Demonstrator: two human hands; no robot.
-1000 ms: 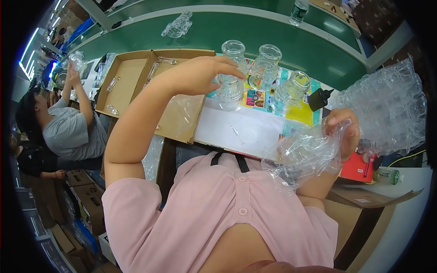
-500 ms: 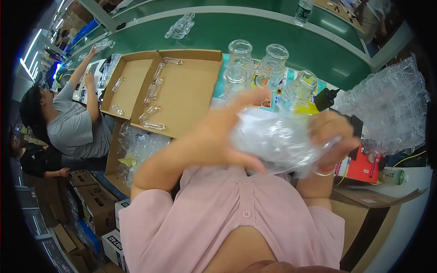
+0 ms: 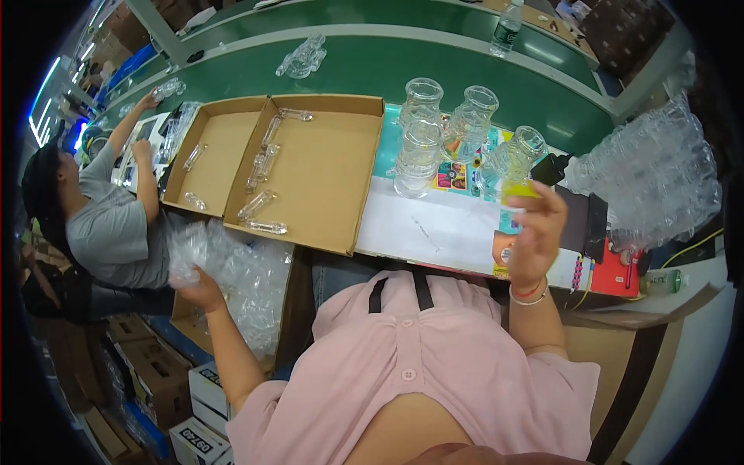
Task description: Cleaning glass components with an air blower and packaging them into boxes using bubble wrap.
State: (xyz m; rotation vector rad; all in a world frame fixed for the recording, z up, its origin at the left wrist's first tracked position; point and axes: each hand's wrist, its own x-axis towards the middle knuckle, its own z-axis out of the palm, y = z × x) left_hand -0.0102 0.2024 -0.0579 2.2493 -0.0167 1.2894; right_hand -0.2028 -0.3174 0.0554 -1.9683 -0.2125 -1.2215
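Observation:
My left hand (image 3: 203, 291) is out at the left, its fingers closed on a piece of clear crinkled plastic packaging (image 3: 184, 254), blurred by motion. It is over a cardboard box (image 3: 285, 310) heaped with similar clear plastic (image 3: 252, 291). My right hand (image 3: 536, 236) is raised above the right side of the worktop, fingers apart and holding nothing. Close to its fingertips are a yellow item (image 3: 521, 191) and a black bottle with a pointed tip (image 3: 550, 168). Clear glass vessels (image 3: 419, 159) stand upright behind a white sheet (image 3: 422, 229).
A shallow cardboard tray (image 3: 329, 167) holds several small clear pieces (image 3: 263, 167). Stacked clear plastic shells (image 3: 655, 174) rise at the right. A clear figure-like piece (image 3: 304, 58) lies on the green bench (image 3: 360, 66), near a water bottle (image 3: 506, 29). Another person (image 3: 116, 225) works at the left.
The clear plastic bundle, earlier between both hands before my chest, has gone left with my left hand to the box. My right hand has let go, and the white sheet is uncovered.

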